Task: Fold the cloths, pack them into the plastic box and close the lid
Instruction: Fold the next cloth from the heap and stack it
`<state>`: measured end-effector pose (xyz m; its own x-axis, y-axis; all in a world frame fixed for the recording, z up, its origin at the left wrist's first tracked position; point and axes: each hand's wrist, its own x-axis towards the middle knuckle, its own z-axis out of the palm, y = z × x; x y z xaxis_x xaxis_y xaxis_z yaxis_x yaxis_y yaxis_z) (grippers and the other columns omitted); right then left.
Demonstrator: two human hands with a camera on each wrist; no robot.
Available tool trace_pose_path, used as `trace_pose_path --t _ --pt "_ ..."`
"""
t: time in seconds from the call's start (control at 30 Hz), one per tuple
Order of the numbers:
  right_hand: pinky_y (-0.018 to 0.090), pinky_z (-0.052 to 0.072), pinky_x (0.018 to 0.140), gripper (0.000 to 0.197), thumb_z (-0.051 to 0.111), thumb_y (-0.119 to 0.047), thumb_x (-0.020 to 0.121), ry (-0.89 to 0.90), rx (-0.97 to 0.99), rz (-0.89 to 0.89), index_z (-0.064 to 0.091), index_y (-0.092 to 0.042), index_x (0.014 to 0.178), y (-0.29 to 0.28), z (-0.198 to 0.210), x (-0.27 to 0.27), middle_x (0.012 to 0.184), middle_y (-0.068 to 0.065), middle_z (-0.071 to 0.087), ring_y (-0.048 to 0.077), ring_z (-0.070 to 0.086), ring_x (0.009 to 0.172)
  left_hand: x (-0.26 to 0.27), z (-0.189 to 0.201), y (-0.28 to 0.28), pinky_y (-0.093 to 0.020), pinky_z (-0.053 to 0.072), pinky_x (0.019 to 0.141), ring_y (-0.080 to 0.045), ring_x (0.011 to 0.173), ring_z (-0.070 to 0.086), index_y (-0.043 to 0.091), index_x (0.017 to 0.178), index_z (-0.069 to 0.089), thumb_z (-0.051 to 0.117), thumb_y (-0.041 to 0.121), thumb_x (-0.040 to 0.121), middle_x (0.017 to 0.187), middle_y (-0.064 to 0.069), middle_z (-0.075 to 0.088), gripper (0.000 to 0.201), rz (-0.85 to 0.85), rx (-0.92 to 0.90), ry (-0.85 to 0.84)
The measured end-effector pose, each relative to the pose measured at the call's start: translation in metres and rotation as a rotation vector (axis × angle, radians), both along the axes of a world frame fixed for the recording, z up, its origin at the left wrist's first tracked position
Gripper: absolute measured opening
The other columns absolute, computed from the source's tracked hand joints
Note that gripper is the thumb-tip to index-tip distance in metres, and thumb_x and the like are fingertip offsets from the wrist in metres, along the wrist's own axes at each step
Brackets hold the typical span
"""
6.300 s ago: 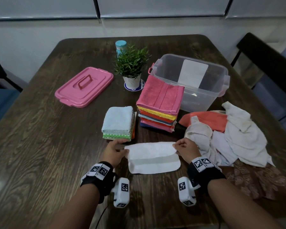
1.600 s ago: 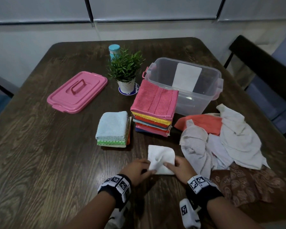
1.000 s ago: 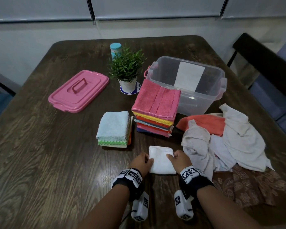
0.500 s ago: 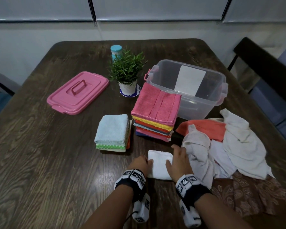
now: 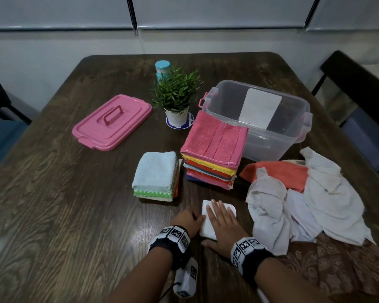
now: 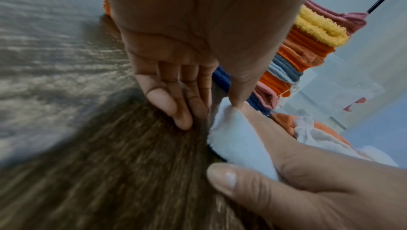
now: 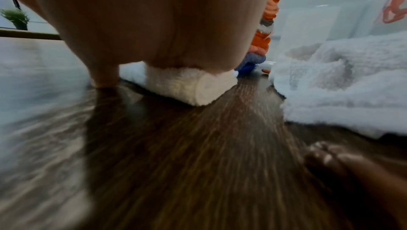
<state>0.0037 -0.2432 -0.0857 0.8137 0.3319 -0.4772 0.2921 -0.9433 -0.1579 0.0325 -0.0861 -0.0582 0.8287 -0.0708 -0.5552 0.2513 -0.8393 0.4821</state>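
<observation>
A small folded white cloth (image 5: 206,228) lies on the dark wooden table near the front edge. My right hand (image 5: 220,221) lies flat on top of it, palm down, fingers straight, pressing it. My left hand (image 5: 189,218) rests on the table at the cloth's left edge. In the left wrist view its fingers (image 6: 174,106) are straight, tips on the wood, and the thumb touches the white cloth (image 6: 237,139). The right wrist view shows the palm on the white cloth (image 7: 193,87). The clear plastic box (image 5: 271,145) stands open at the back right; its pink lid (image 5: 112,122) lies at the back left.
A tall stack of folded towels, pink on top (image 5: 214,138), and a lower stack topped light blue (image 5: 155,171) stand behind my hands. Unfolded white and orange cloths (image 5: 328,193) and a brown patterned cloth (image 5: 337,265) lie right. A potted plant (image 5: 176,95) and a bottle (image 5: 162,67) stand behind.
The long white strip became a small square. In the last half second my right hand slid from the cloth's right edge onto its top; the left hand stayed at the left edge.
</observation>
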Motion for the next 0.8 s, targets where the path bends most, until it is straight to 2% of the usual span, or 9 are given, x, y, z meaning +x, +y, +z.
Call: trace_pose_path --t 0.1,0.13,0.23,0.33,0.4,0.57,0.67,0.73,0.8 --pt "0.042 0.045 0.100 0.077 0.033 -0.054 0.072 -0.091 0.034 -0.002 0.045 -0.009 0.134 0.001 0.009 0.001 0.140 0.011 0.051 0.031 0.057 0.121 -0.006 0.001 0.009 -0.034 0.052 0.086 -0.025 0.093 0.067 0.013 0.105 0.061 0.044 0.066 0.085 0.105 -0.008 0.070 0.059 0.060 -0.081 0.072" --pt "0.041 0.045 0.100 0.077 0.030 -0.051 0.075 -0.127 0.052 -0.012 0.044 -0.007 0.137 0.001 0.015 0.002 0.144 0.010 0.044 0.031 0.055 0.125 -0.008 0.001 0.011 -0.037 0.053 0.086 -0.025 0.089 0.068 0.015 0.096 0.064 0.041 0.071 0.081 0.100 -0.008 0.072 0.062 0.082 -0.145 0.096" --pt "0.036 0.007 0.119 0.081 0.007 -0.054 0.085 -0.083 0.156 -0.023 0.012 -0.013 0.154 0.004 0.029 -0.001 0.161 0.003 0.001 0.026 0.005 0.149 -0.014 0.006 0.011 -0.041 0.054 0.089 -0.023 0.083 0.070 0.021 0.080 0.067 0.035 0.074 0.084 0.088 -0.006 0.074 0.062 0.150 -0.319 0.169" --pt "0.034 0.001 0.121 0.069 0.023 -0.048 0.097 -0.030 0.246 -0.089 0.001 -0.017 0.155 0.016 0.031 -0.007 0.162 -0.002 -0.005 0.019 -0.006 0.149 -0.019 0.019 0.005 -0.032 0.052 0.084 -0.017 0.084 0.069 0.020 0.092 0.073 0.035 0.078 0.083 0.091 -0.005 0.074 0.070 0.217 -0.428 0.176" --pt "0.033 0.001 0.121 0.080 0.019 -0.054 0.088 -0.018 0.314 -0.095 -0.004 -0.016 0.154 0.023 0.031 -0.011 0.162 -0.002 -0.008 0.016 -0.008 0.149 -0.020 0.030 0.003 -0.025 0.050 0.079 -0.012 0.081 0.066 0.016 0.095 0.073 0.042 0.071 0.086 0.090 -0.002 0.072 0.064 0.204 -0.429 0.103" --pt "0.026 -0.006 0.118 0.093 0.015 -0.080 0.081 -0.128 0.502 -0.021 -0.022 -0.026 0.147 0.023 0.052 -0.009 0.156 -0.014 -0.022 0.002 -0.020 0.144 -0.021 0.055 0.032 -0.029 0.053 0.069 -0.018 0.076 0.063 0.009 0.094 0.062 0.051 0.020 0.098 0.086 -0.006 0.066 0.016 0.267 -0.540 -0.154" --pt "0.024 -0.003 0.117 0.089 0.011 -0.082 0.080 -0.153 0.530 -0.060 -0.020 -0.033 0.147 0.016 0.059 -0.008 0.157 -0.018 -0.019 -0.002 -0.018 0.143 -0.009 0.085 0.062 -0.019 0.052 0.056 -0.011 0.074 0.061 0.013 0.099 0.060 0.053 0.022 0.097 0.086 -0.001 0.064 0.012 0.337 -0.571 -0.311" --pt "0.025 0.004 0.118 0.092 0.005 -0.084 0.077 -0.136 0.528 -0.149 -0.009 -0.032 0.152 0.010 0.051 -0.009 0.157 -0.019 -0.012 -0.001 -0.011 0.145 0.007 0.102 0.081 -0.019 0.049 0.057 -0.011 0.073 0.058 0.017 0.090 0.060 0.055 0.035 0.088 0.081 0.003 0.062 0.019 0.407 -0.583 -0.451" --pt "0.030 0.011 0.120 0.100 -0.002 -0.084 0.073 -0.137 0.438 -0.196 0.004 -0.027 0.154 0.003 0.039 -0.010 0.159 -0.017 -0.003 0.003 -0.004 0.147 0.028 0.112 0.097 -0.020 0.047 0.055 -0.013 0.070 0.055 0.011 0.087 0.061 0.056 0.033 0.087 0.077 0.001 0.060 0.023 0.505 -0.613 -0.531"
